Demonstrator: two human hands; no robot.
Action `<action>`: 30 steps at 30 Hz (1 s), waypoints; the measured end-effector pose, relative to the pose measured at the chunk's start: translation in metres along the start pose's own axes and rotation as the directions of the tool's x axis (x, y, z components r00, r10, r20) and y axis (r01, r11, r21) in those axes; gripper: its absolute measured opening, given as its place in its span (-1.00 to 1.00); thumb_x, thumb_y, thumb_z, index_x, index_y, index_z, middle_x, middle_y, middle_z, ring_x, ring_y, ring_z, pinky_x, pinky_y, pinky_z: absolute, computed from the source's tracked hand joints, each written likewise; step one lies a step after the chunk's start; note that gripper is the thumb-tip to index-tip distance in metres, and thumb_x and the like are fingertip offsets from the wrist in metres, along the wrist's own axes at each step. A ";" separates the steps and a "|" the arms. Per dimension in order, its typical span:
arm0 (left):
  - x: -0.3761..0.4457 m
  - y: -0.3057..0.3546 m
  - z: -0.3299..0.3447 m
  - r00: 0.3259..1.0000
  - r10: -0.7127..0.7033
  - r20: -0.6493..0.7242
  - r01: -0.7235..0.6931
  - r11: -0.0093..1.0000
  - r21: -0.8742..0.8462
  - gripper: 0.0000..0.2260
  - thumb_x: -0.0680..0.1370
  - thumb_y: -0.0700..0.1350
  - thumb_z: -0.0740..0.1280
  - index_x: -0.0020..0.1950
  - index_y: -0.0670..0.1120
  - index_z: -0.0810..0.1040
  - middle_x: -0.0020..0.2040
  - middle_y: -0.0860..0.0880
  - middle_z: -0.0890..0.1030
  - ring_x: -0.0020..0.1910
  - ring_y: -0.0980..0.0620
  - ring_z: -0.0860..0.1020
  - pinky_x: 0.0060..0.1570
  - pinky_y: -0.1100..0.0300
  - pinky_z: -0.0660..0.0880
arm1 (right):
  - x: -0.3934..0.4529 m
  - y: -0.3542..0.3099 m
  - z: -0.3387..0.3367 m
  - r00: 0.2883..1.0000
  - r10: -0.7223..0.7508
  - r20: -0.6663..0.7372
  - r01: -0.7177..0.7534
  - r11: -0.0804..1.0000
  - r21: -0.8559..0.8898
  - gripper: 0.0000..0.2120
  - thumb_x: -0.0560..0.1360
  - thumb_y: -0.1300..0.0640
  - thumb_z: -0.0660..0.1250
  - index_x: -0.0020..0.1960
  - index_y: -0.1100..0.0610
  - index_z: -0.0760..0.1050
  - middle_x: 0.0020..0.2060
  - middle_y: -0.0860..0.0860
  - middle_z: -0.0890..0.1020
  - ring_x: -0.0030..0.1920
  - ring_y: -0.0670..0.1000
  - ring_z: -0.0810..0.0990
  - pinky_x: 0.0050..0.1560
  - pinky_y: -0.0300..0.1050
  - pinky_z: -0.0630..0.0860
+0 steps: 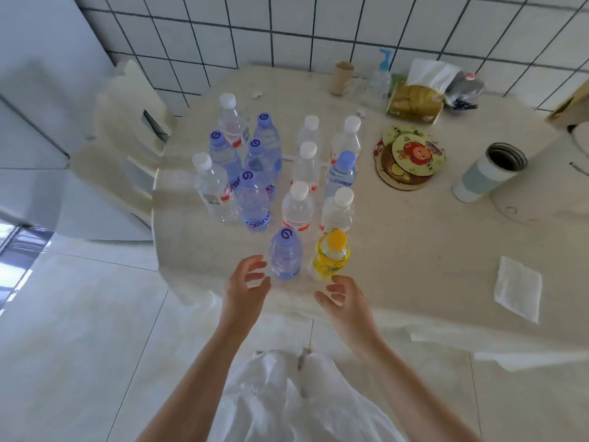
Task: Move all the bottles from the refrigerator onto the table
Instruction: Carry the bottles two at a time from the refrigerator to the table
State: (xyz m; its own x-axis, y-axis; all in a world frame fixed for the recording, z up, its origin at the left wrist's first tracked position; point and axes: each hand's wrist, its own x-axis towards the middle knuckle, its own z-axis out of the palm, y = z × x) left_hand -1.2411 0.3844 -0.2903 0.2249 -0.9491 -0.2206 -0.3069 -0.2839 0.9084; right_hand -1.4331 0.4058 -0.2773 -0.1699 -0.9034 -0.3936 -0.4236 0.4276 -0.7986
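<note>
Both hands, left hand (247, 282) and right hand (342, 298), hover loosely curled, holding nothing, at the table's (414, 250) near edge, just beside a blue-capped water bottle (286, 254) and yellow drink bottle (331, 255); clear plastic bottles (274, 167) cluster behind.

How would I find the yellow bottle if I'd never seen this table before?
Look at the round cream table and find the crowd of clear plastic water bottles. At its near edge, by the right hand, stands the small yellow bottle with an orange cap. It is the only bottle there that isn't clear.

Yellow bottle (330, 258) — orange cap (337, 239)
</note>
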 end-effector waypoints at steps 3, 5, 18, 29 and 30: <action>-0.021 0.004 -0.017 0.994 0.036 -0.106 -0.039 0.999 -0.026 -0.71 0.50 -0.37 0.33 0.12 -0.05 0.55 -0.05 0.02 0.68 -0.09 0.15 0.62 -0.19 0.46 0.49 | -0.015 -0.011 0.009 0.997 -0.051 0.058 0.052 0.998 -0.016 -0.61 0.47 0.09 0.43 0.25 0.11 0.43 0.00 -0.01 0.61 0.06 0.00 0.58 0.13 -0.14 0.48; -0.032 0.005 -0.028 0.986 0.044 -0.161 -0.052 0.998 -0.042 -0.70 0.49 -0.40 0.32 0.09 -0.04 0.56 -0.09 0.03 0.68 -0.11 0.18 0.62 -0.19 0.45 0.49 | -0.020 -0.018 0.017 0.994 -0.074 0.078 0.076 0.997 -0.029 -0.65 0.48 0.11 0.41 0.22 0.12 0.44 -0.02 -0.01 0.63 0.06 0.00 0.60 0.12 -0.13 0.49; -0.137 -0.056 -0.188 0.890 -0.063 -0.452 0.019 0.995 -0.101 -0.71 0.50 -0.35 0.35 0.03 0.04 0.57 -0.22 0.10 0.67 -0.17 0.15 0.63 -0.20 0.34 0.53 | -0.117 -0.092 0.157 0.915 -0.301 0.267 0.339 0.934 -0.109 -0.81 0.51 0.17 0.35 0.12 0.16 0.53 -0.10 -0.06 0.61 -0.15 -0.27 0.53 -0.16 -0.56 0.38; -0.179 -0.098 -0.325 0.820 -0.057 -0.570 0.008 0.996 -0.088 -0.68 0.51 -0.32 0.37 -0.02 0.14 0.54 -0.26 0.11 0.66 -0.21 0.16 0.62 -0.19 0.32 0.55 | -0.203 -0.167 0.276 0.821 -0.435 0.369 0.460 0.888 0.023 -0.82 0.53 0.14 0.33 0.13 0.09 0.53 -0.06 -0.14 0.62 -0.07 -0.39 0.53 -0.13 -0.57 0.39; -0.176 -0.098 -0.332 0.815 -0.056 -0.577 0.003 0.996 -0.092 -0.70 0.51 -0.32 0.36 -0.02 0.11 0.55 -0.27 0.12 0.66 -0.21 0.15 0.63 -0.19 0.32 0.55 | -0.204 -0.174 0.282 0.812 -0.451 0.372 0.475 0.879 0.028 -0.82 0.53 0.14 0.33 0.13 0.10 0.53 -0.06 -0.14 0.62 -0.06 -0.39 0.53 -0.13 -0.57 0.40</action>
State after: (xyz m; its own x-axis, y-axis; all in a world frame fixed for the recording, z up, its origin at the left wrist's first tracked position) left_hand -0.9436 0.6245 -0.2221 0.7342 -0.6784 -0.0258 -0.2196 -0.2732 0.9365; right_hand -1.0733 0.5245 -0.1865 0.3835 -0.9145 -0.1287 -0.4280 -0.0525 -0.9022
